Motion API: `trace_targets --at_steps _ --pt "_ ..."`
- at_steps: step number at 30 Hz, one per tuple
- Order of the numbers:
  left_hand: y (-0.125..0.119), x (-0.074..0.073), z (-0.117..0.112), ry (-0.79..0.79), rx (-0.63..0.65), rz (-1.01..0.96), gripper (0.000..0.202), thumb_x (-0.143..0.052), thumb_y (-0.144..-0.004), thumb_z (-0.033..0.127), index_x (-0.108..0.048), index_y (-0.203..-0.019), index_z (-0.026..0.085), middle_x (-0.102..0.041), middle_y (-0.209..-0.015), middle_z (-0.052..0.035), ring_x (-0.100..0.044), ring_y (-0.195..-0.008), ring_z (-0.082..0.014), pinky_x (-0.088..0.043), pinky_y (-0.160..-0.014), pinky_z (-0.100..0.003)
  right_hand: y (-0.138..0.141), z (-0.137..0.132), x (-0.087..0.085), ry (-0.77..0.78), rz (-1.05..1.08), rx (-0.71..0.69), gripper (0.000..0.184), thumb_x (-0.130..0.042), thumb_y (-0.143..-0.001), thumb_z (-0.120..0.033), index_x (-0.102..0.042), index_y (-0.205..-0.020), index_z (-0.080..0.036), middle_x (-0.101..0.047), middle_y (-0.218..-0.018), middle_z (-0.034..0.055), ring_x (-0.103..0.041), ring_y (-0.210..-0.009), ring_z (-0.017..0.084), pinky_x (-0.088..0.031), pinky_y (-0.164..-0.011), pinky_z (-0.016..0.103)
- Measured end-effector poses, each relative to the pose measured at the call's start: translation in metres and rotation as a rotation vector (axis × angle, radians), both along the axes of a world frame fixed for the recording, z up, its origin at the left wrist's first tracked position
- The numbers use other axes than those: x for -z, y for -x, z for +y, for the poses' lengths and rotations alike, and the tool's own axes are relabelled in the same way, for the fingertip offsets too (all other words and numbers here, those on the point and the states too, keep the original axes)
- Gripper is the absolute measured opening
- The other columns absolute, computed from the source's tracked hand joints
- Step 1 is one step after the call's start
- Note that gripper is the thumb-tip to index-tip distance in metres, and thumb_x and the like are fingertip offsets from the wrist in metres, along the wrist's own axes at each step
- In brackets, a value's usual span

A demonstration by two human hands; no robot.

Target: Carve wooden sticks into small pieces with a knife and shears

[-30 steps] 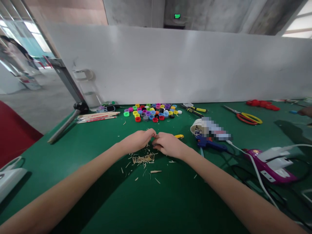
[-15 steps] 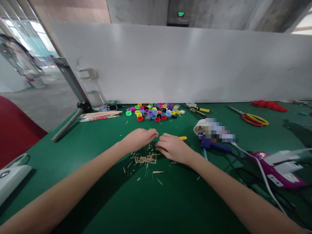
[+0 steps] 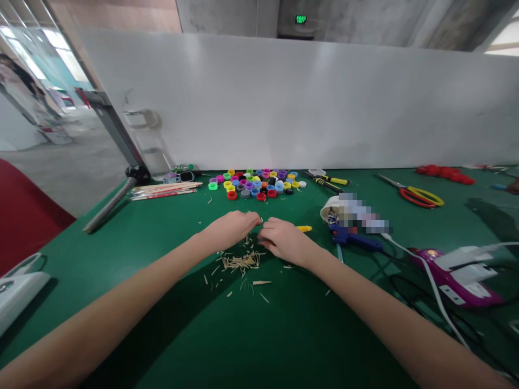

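Note:
Close together over the green table (image 3: pixel 259 335), my two hands almost meet at the fingertips. My left hand (image 3: pixel 233 229) is closed in a pinch, and a tiny pale tip, perhaps of a wooden stick, shows at its fingers. Closed too is my right hand (image 3: pixel 286 241), from behind which a yellow ribbed handle (image 3: pixel 304 229) sticks out, like that of a craft knife; its blade is mostly hidden. A heap of thin wood shavings (image 3: pixel 242 261) lies below the hands. Nearer me rests a short pointed piece of wood (image 3: pixel 261 282).
Behind the hands spread many coloured bottle caps (image 3: pixel 255 185), with wooden sticks (image 3: pixel 164 190) to their left. Rightward lie pliers (image 3: pixel 328 183), scissors (image 3: pixel 419 195), a blue glue gun (image 3: pixel 357 237) and a purple power strip (image 3: pixel 458 278) with loose cables. A white board (image 3: pixel 284 102) stands behind.
The view has shifted slightly. My hands keep almost the same closed pose over the shavings. At the far right edge, part of another person's hand has come into view.

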State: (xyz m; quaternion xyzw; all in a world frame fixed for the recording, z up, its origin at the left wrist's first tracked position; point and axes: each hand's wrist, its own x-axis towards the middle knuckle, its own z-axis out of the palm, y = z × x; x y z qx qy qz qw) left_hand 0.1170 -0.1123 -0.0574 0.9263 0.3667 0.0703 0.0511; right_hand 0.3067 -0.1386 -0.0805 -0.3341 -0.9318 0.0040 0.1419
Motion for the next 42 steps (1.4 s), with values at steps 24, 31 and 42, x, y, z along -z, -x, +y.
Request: trace_targets --at_steps 24,31,42 --pt "0.003 0.005 -0.001 -0.104 0.047 0.075 0.027 -0.030 -0.095 0.027 -0.054 -0.095 0.016 -0.061 -0.068 -0.0039 -0.056 -0.059 -0.0143 -0.032 -0.050 -0.026 0.001 0.010 -0.004 0.095 -0.034 -0.001 0.010 -0.058 -0.083 -0.021 -0.068 -0.084 -0.019 -0.062 -0.085 0.0055 -0.054 -0.080 0.016 -0.037 -0.062 0.026" --pt "-0.002 0.001 -0.001 -0.187 -0.099 0.147 0.033 -0.027 -0.097 0.028 -0.055 -0.089 0.013 -0.061 -0.067 -0.0064 -0.053 -0.051 -0.0153 -0.027 -0.045 -0.028 -0.001 -0.008 -0.003 -0.024 -0.079 -0.082 0.017 -0.050 -0.089 -0.022 -0.063 -0.079 -0.017 -0.060 -0.076 0.0032 -0.051 -0.077 0.016 -0.037 -0.067 0.029" --pt "-0.011 -0.003 -0.013 -0.240 -0.279 0.259 0.037 -0.030 -0.096 0.027 -0.061 -0.086 0.009 -0.060 -0.064 -0.0112 -0.062 -0.060 -0.0226 -0.036 -0.047 -0.028 0.002 -0.008 0.000 -0.198 -0.120 0.052 0.018 -0.046 -0.090 -0.022 -0.061 -0.081 -0.016 -0.059 -0.078 0.0037 -0.045 -0.076 0.016 -0.024 -0.054 0.029"
